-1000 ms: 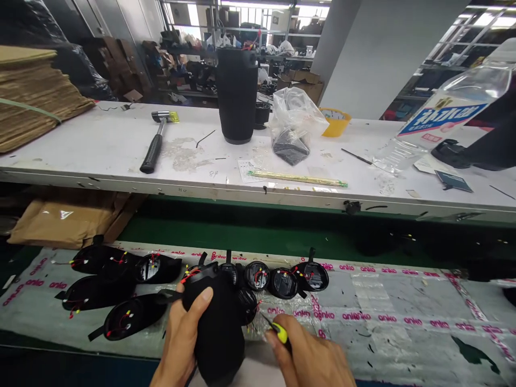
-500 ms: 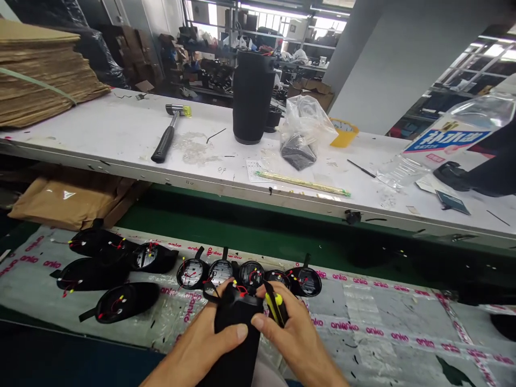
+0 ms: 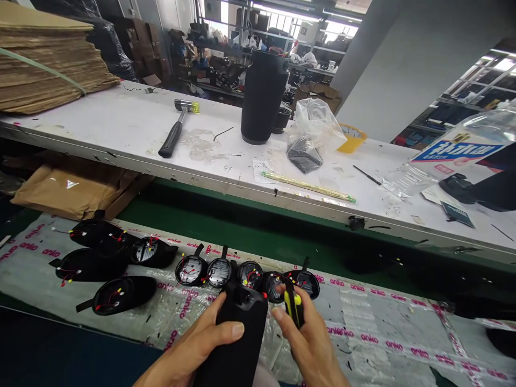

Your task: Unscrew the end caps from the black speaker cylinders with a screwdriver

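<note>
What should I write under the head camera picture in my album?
Left hand holds a black case, right hand a yellow-and-black tool, while a hammer lies on the bench.

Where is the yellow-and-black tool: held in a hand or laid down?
Held: the yellow-and-black tool is in the right hand, with the fingers curled around it.

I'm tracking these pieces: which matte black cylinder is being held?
The matte black cylinder at bottom centre, in the left hand. The others rest on the white workbench or the plastic-covered lower surface.
</note>
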Action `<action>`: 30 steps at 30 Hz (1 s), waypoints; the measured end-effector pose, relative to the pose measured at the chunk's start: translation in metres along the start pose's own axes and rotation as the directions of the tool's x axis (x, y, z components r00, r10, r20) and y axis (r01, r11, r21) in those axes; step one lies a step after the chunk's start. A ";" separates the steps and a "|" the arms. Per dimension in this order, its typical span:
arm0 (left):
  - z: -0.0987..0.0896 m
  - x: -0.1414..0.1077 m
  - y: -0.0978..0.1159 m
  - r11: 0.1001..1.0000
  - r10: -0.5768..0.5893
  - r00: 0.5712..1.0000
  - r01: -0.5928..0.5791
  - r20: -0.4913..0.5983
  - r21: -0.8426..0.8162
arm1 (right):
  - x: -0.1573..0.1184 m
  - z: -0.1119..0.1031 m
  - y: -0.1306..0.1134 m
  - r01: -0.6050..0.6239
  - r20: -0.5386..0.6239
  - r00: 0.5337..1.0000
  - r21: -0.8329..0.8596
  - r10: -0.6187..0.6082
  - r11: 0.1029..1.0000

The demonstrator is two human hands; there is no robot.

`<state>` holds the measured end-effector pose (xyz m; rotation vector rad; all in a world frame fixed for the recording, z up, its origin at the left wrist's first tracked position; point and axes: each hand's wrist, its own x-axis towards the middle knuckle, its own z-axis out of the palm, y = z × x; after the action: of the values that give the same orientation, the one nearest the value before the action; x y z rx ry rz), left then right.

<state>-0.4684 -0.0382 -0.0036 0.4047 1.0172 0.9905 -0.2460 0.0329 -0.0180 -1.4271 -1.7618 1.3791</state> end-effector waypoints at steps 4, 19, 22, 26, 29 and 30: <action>0.003 0.000 0.004 0.978 0.121 0.992 -0.123 0.022 0.165 | -0.013 -0.014 -0.014 0.311 0.098 0.950 -0.398 -0.298 0.863; 0.005 -0.003 0.000 0.938 0.166 0.986 -0.159 0.003 0.307 | 0.002 -0.022 -0.044 0.705 0.548 0.696 -0.646 -0.464 0.294; 0.004 -0.001 -0.001 0.935 0.163 0.987 -0.151 -0.011 0.321 | 0.002 -0.021 -0.043 0.702 0.548 0.699 -0.647 -0.459 0.297; 0.001 0.000 -0.005 0.925 0.158 0.986 -0.128 -0.054 0.358 | 0.002 -0.019 -0.039 0.689 0.546 0.709 -0.671 -0.446 0.274; 0.002 -0.002 -0.006 0.906 0.177 0.980 -0.128 -0.086 0.404 | 0.000 -0.019 -0.035 0.684 0.550 0.708 -0.691 -0.442 0.235; 0.003 -0.003 -0.006 0.894 0.180 0.978 -0.118 -0.104 0.432 | -0.001 -0.019 -0.034 0.683 0.556 0.706 -0.699 -0.439 0.213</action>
<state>-0.4636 -0.0433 -0.0042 0.7922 1.3534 0.9407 -0.2448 0.0409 0.0202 -0.7098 -3.0048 0.1030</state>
